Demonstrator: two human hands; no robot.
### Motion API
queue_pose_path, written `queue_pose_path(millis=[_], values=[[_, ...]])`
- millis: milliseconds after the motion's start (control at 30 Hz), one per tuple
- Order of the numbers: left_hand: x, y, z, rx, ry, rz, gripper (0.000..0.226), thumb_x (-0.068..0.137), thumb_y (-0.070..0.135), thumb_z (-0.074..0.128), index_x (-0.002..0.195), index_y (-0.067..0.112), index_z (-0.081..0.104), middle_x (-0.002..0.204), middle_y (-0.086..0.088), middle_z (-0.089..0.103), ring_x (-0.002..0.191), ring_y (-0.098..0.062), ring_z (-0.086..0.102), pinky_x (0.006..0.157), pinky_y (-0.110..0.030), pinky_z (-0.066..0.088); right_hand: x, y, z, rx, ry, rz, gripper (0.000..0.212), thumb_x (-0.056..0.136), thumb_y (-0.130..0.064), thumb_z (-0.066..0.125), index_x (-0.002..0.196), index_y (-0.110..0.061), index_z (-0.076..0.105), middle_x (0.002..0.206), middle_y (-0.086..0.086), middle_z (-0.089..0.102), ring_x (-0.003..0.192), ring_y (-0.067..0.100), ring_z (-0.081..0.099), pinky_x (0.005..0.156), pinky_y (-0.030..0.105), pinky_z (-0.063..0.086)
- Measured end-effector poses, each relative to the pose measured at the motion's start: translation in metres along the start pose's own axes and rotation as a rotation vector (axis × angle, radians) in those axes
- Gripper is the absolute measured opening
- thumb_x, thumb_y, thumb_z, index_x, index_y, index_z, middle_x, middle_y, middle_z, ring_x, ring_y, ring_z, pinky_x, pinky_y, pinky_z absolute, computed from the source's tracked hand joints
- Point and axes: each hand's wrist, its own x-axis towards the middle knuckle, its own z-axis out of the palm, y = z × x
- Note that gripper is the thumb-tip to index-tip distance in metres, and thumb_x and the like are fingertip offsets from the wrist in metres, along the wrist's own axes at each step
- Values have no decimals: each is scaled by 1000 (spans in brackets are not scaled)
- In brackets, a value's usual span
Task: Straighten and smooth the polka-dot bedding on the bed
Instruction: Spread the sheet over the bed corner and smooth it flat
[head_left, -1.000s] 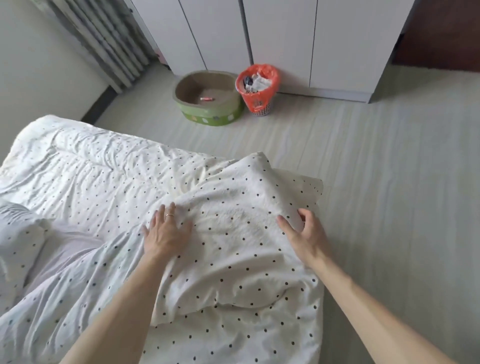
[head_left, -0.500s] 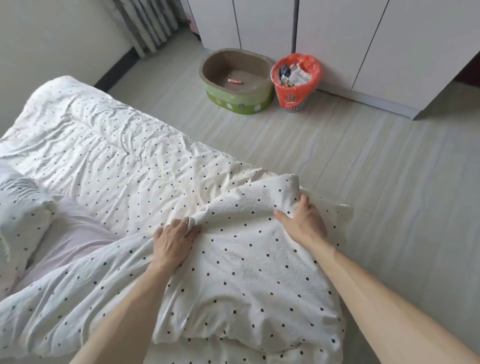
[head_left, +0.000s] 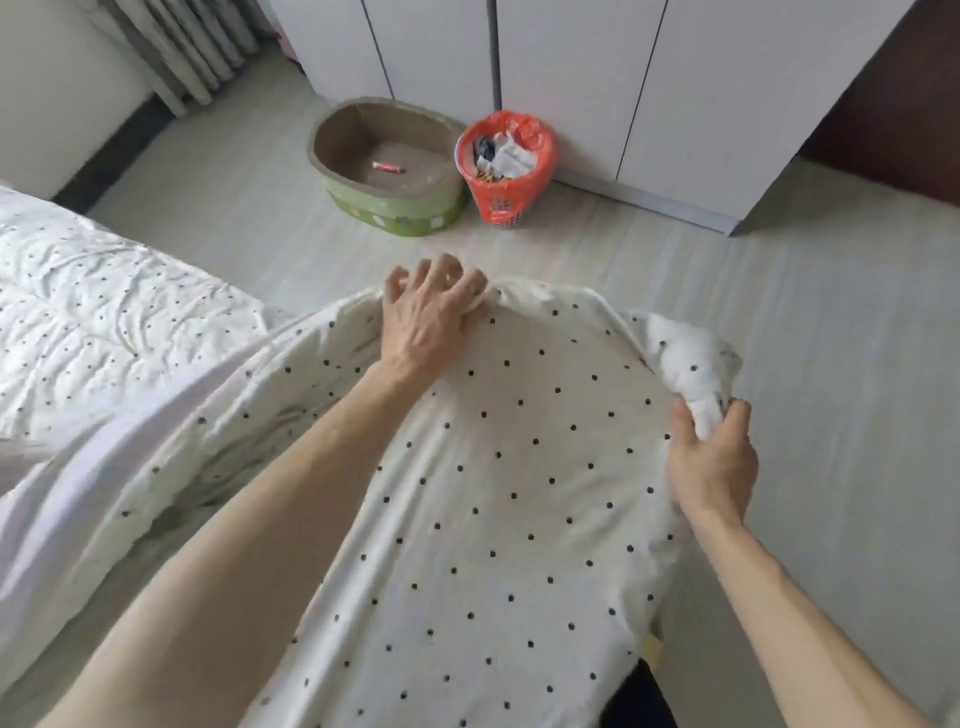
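Bedding (head_left: 519, 467) edge gripped: left hand (head_left: 423, 317), right hand (head_left: 712, 462)

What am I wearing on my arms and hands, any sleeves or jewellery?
No sleeves show; both arms are bare as far as the view reaches. Neither wrist has a watch or bracelet. The left hand may carry a ring, too blurred to confirm; the right hand shows none.
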Motion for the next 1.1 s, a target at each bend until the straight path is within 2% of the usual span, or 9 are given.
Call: queue_pose_path(millis=[100, 167, 300, 400, 533, 633, 767, 900, 1100], values=[[-29, 14, 71, 64, -464, -136, 56, 93, 65, 38, 142, 39, 36, 161, -3, 17, 149, -25, 8, 117, -56, -6, 1, 67, 21, -234, -331, 288, 71, 92, -61, 54, 143, -14, 38, 139, 19, 53, 122, 40, 54, 94, 48, 45], [-55, 27, 102, 139, -494, -124, 65, 94, 65, 33, 152, 38, 19, 164, -2, 4, 151, -23, -1, 116, -59, -10, -14, 101, 27, -229, -496, 409, 97, 85, -72, 53, 156, -17, 17, 157, 13, 35, 139, 37, 40, 109, 49, 36], [-103, 42, 101, 73, -219, 2, 55, 99, 45, 43, 152, 40, 26, 161, -3, 22, 148, -28, 21, 118, -57, 1, -75, 130, 28, 168, -630, 637, 105, 71, -82, 61, 152, -23, 31, 151, -1, 45, 135, 24, 46, 112, 40, 37], [-144, 53, 86, 22, -190, -85, 62, 95, 39, 43, 153, 41, 21, 164, -3, 12, 150, -25, 9, 118, -56, -2, -107, 127, 24, 222, -653, 770, 78, 75, -77, 63, 130, -23, 52, 109, -16, 61, 99, 7, 59, 81, 12, 44], [-222, 77, 75, -37, -289, -226, 58, 97, 47, 38, 152, 42, 21, 165, 0, 4, 151, -22, 4, 118, -58, 0, -100, 126, 15, -181, -514, 441, 82, 80, -81, 37, 78, -1, 58, 70, 6, 64, 63, 20, 61, 60, 32, 49], [-285, 90, 72, -59, -373, -390, 58, 98, 53, 28, 153, 43, 14, 165, 3, -5, 151, -20, -2, 118, -56, -4, -81, 146, 11, -179, -427, 432, 62, 92, -63, 50, 91, -1, 55, 93, 23, 69, 80, 36, 63, 79, 46, 53], [-338, 97, 67, -68, -424, -592, 57, 97, 57, 21, 152, 48, 7, 164, 6, -10, 150, -17, -8, 118, -56, -5, -85, 155, 24, -354, -386, 438, 77, 90, -57, 61, 136, 1, 40, 136, 31, 48, 121, 45, 49, 98, 54, 42], [-391, 108, 62, -145, -411, -907, 59, 94, 60, 16, 150, 52, -2, 162, 11, -16, 149, -13, -15, 117, -56, -8, -132, 123, 24, -330, -312, -407, 68, 88, -36, 63, 144, -13, 32, 155, 23, 28, 136, 42, 33, 106, 57, 29], [-531, 103, 50, -218, -344, -1335, 56, 94, 63, 9, 146, 56, -10, 159, 16, -24, 147, -10, -19, 112, -63, -9, -305, 80, 48, -218, -885, -1467, 76, 87, -65, 53, 154, -38, 30, 167, 6, 13, 153, 31, 11, 116, 67, 10]])
